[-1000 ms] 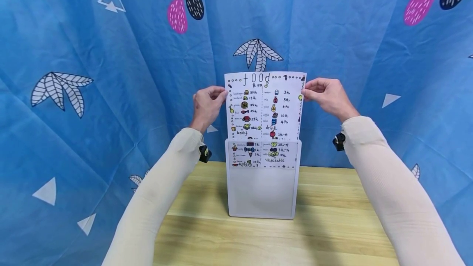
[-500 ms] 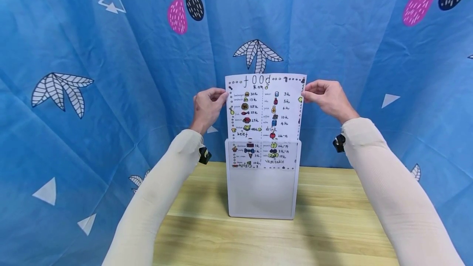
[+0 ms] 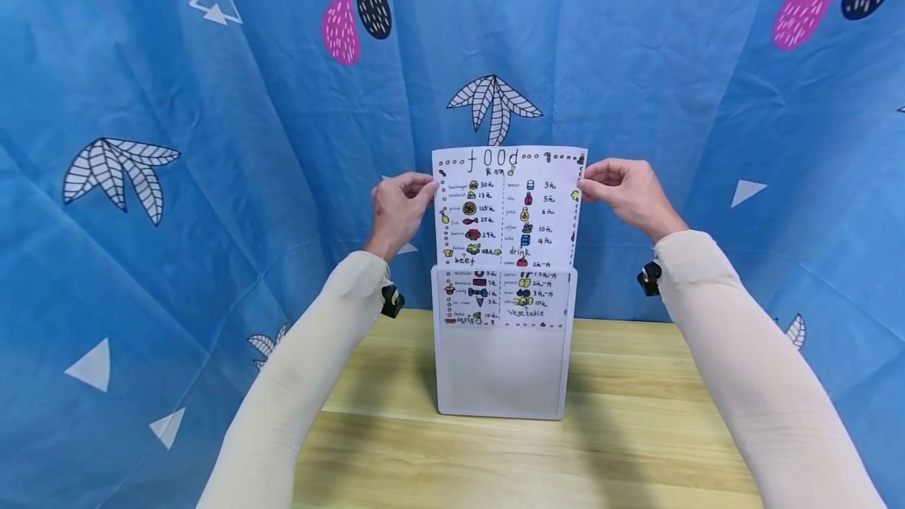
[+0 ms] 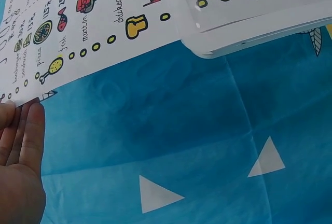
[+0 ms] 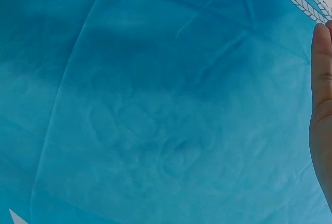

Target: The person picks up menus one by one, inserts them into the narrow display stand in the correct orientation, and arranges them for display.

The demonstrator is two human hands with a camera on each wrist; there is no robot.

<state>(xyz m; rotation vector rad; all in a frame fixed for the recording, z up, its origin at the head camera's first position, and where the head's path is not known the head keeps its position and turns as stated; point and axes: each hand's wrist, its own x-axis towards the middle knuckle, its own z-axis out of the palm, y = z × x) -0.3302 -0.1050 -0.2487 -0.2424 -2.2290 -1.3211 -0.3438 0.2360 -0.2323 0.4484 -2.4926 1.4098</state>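
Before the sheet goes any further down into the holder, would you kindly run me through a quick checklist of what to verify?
1. Left hand pinches the left edge of the menu sheet: ok.
2. Right hand pinches the sheet's right edge at about the same height: ok.
3. Sheet's lower part sits inside the clear holder, its print showing through the front: ok.
4. Sheet hangs straight, side edges in line with the holder's walls: ok.
5. Holder stands upright on the wooden table: ok.
6. Sheet's bottom edge at the holder's floor: not ok, bare space remains below it.
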